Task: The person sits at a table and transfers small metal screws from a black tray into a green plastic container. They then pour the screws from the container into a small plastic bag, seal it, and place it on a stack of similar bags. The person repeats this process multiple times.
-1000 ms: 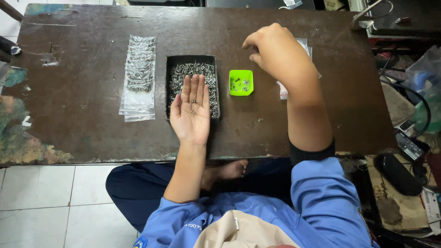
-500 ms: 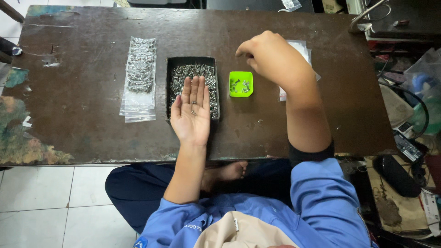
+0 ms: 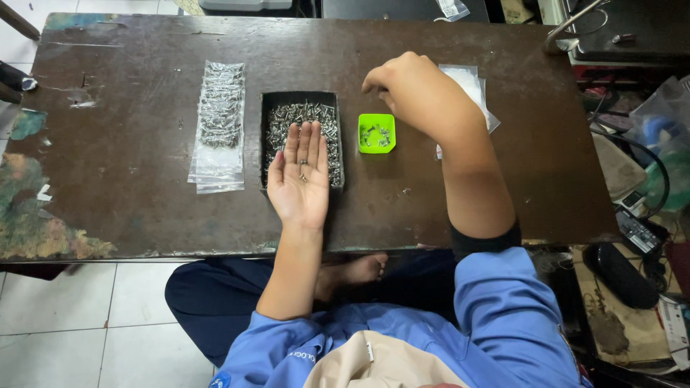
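- Left hand [image 3: 300,179] flat, palm up over the black tray [image 3: 267,129] of screws; fingers open, a couple of loose screws [image 3: 302,167] resting on the palm.
- Right hand [image 3: 417,90] hovers just above the green dish [image 3: 376,133], fingers curled in a pinch; can't tell if they grip anything.
- Looks like the counting/sorting step: screws go from palm to dish.
- Filled clear bags [image 3: 218,118] lie left on the tabletop [image 3: 129,208], empty ones [image 3: 471,82] under the right hand.

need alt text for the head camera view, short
Seen from above, a person's left hand lies palm up with a few screws over a black tray of screws, while the right hand hovers above a small green dish. Bagged screws lie to the left on a worn brown table.
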